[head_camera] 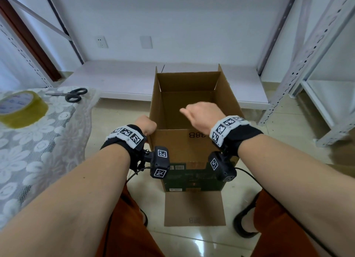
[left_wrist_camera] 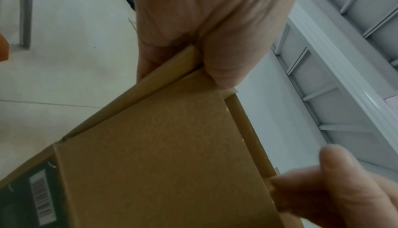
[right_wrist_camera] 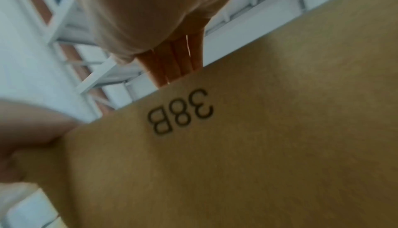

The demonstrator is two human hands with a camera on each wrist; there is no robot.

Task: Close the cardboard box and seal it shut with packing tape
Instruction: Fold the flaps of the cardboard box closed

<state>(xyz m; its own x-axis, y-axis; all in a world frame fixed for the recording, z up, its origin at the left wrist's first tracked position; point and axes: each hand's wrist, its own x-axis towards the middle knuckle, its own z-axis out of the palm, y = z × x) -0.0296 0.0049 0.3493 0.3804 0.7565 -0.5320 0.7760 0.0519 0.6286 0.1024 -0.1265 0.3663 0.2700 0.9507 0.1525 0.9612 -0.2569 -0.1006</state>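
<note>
A brown cardboard box (head_camera: 227, 95) stands open on the floor between my legs, its side flaps upright. My left hand (head_camera: 147, 125) grips the near end of the left side flap (left_wrist_camera: 168, 71), with the thumb on one face and the fingers on the other. The near flap (head_camera: 178, 141), printed "38B", stands up. My right hand (head_camera: 201, 112) reaches over its top edge. The fingers (right_wrist_camera: 178, 58) lie straight down behind the flap and the thumb sticks out to the left. A yellowish roll of packing tape (head_camera: 21, 109) lies on the table at the left.
Black-handled scissors (head_camera: 72, 95) lie on the lace-covered table (head_camera: 48, 141) behind the tape. A loose bottom flap (head_camera: 194, 208) lies flat on the tiled floor in front of the box. White metal shelving (head_camera: 307, 64) stands at the right, and a low white platform (head_camera: 124, 78) runs behind the box.
</note>
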